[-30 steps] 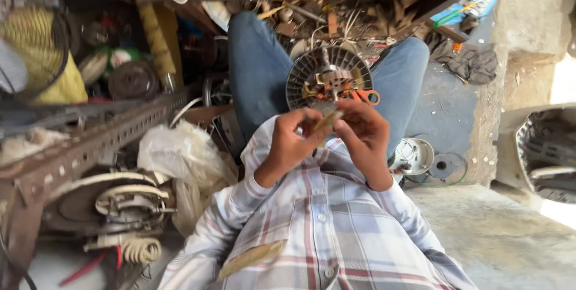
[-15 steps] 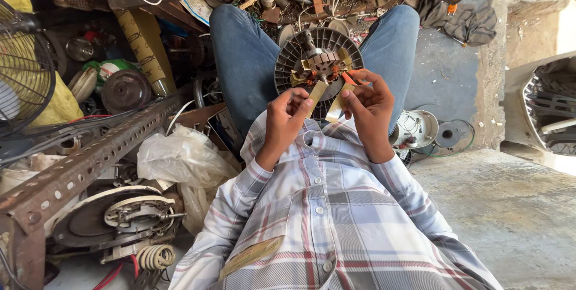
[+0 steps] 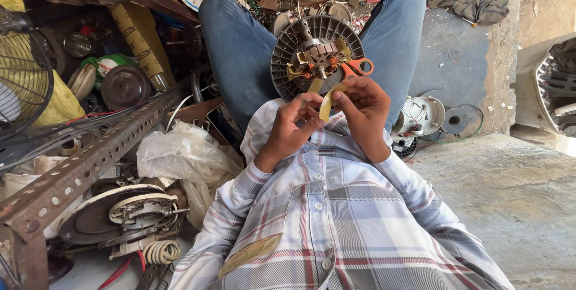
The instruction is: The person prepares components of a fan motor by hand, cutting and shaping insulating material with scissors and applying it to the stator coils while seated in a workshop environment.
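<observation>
Your left hand (image 3: pixel 295 127) and right hand (image 3: pixel 362 107) both pinched the yellow paper strip (image 3: pixel 327 104), its long axis upright between them, just below the round fan motor (image 3: pixel 316 56) resting on your lap.

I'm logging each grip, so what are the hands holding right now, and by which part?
Both hands, left hand and right hand, pinch a thin yellowish strip, at about its middle and lower part, just below the fan motor.
</observation>
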